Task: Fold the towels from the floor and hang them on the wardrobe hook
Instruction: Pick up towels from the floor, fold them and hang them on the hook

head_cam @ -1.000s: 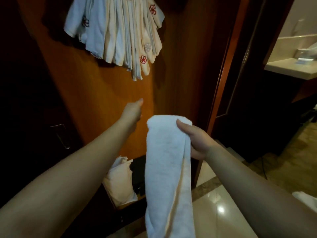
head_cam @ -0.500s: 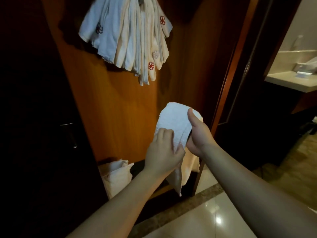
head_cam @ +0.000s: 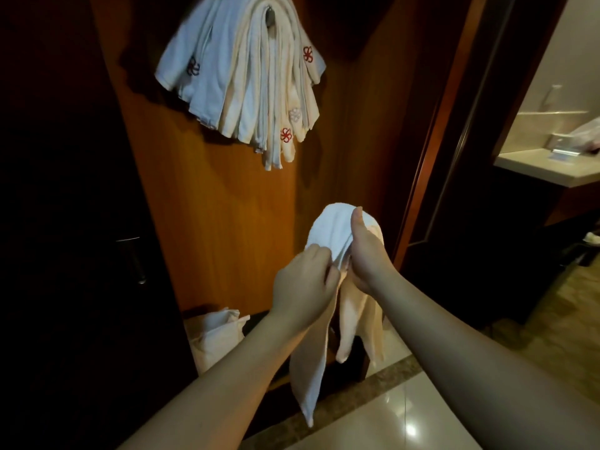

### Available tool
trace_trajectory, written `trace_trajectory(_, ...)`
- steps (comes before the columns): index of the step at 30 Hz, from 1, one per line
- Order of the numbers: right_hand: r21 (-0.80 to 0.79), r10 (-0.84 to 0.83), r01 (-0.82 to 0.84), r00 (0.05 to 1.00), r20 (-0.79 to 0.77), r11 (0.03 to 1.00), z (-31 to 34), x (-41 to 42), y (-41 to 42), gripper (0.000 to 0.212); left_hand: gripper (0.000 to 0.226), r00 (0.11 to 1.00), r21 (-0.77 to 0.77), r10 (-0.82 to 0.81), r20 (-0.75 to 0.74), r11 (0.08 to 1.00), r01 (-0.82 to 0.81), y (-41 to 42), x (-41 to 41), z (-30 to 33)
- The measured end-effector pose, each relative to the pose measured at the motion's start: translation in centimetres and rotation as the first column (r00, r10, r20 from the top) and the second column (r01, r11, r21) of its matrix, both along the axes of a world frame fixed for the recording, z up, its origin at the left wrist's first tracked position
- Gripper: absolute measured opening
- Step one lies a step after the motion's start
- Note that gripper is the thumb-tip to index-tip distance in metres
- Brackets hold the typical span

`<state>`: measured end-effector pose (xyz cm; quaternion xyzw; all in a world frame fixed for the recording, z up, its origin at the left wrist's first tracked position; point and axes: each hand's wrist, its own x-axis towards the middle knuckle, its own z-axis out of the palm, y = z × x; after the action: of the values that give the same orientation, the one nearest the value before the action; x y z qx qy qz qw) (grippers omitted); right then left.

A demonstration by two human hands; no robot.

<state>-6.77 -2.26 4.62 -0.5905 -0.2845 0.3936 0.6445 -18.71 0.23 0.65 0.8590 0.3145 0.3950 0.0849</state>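
Note:
A folded white towel (head_cam: 331, 228) hangs doubled over in front of me, its ends dangling toward the floor. My right hand (head_cam: 367, 251) grips its top fold with the thumb up across the cloth. My left hand (head_cam: 303, 280) pinches the towel's near edge just left of the right hand. Above, several folded white towels (head_cam: 246, 82) with red flower marks hang bunched on the wardrobe hook (head_cam: 270, 15), whose metal tip shows at the top of the bunch.
The orange wooden wardrobe panel (head_cam: 220, 228) stands behind the hands. A dark door with a metal handle (head_cam: 134, 258) is at left. A pale cloth bag (head_cam: 216, 336) sits in the wardrobe's base. A glossy tiled floor (head_cam: 383, 427) lies below, and a counter (head_cam: 548, 164) at far right.
My left hand came back from the wardrobe panel and took hold of the towel beside the right hand. The towel got doubled over. The view tilted up, showing the hook.

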Motion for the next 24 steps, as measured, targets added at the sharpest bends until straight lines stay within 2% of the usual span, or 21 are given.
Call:
trace_trajectory(3, -0.04, 0.098, -0.099, 0.995, -0.026, 0.994, 0.1, -0.7, -0.3, 0.092, 0.02, 0.995, -0.038, -0.058, -0.079, 0.998, 0.055, -0.8, 0.2, -1.9)
trace_trajectory(5, -0.097, 0.115, -0.116, 0.993, -0.013, 0.988, 0.1, -1.3, -0.4, 0.111, 0.021, 0.997, -0.17, -0.079, -0.001, 0.982, 0.078, -1.0, 0.3, -2.8)
trace_trajectory(8, -0.116, 0.141, -0.129, 0.985, 0.102, 0.985, 0.5, -1.4, -0.5, 0.117, 0.027, 0.996, -0.286, -0.003, 0.094, 0.958, 0.03, -1.0, 0.8, -3.4)
trace_trajectory(12, -0.101, 0.176, -0.161, 0.973, 0.15, 0.982, 1.0, -1.7, -0.9, 0.106, 0.038, 0.995, -0.25, 0.098, 0.033, 0.964, -0.087, -0.6, 1.1, -3.7)
trace_trajectory(14, -0.122, 0.151, -0.126, 0.963, 0.225, 0.984, 1.0, -1.8, -0.8, 0.083, 0.033, 0.989, -0.225, 0.149, 0.026, 0.964, -0.139, -0.4, 1.1, -3.5)
trace_trajectory(17, -0.101, -0.052, 0.083, 0.959, 0.278, 0.991, 0.8, -1.5, -0.7, 0.052, 0.024, 0.981, -0.275, 0.186, 0.051, 0.947, -0.166, 0.4, 0.3, -2.6)
trace_trajectory(20, -0.022, -0.244, 0.264, 0.917, 0.316, 0.964, 1.1, -0.2, -1.2, 0.04, 0.023, 0.966, -0.22, 0.26, 0.003, 0.942, -0.253, 2.1, -1.4, -2.3)
trace_trajectory(24, 0.038, -0.323, 0.322, 0.921, 0.217, 0.946, 2.0, 0.9, -1.6, 0.034, 0.024, 0.953, -0.242, 0.302, -0.022, 0.923, -0.298, 4.4, -3.5, -3.4)
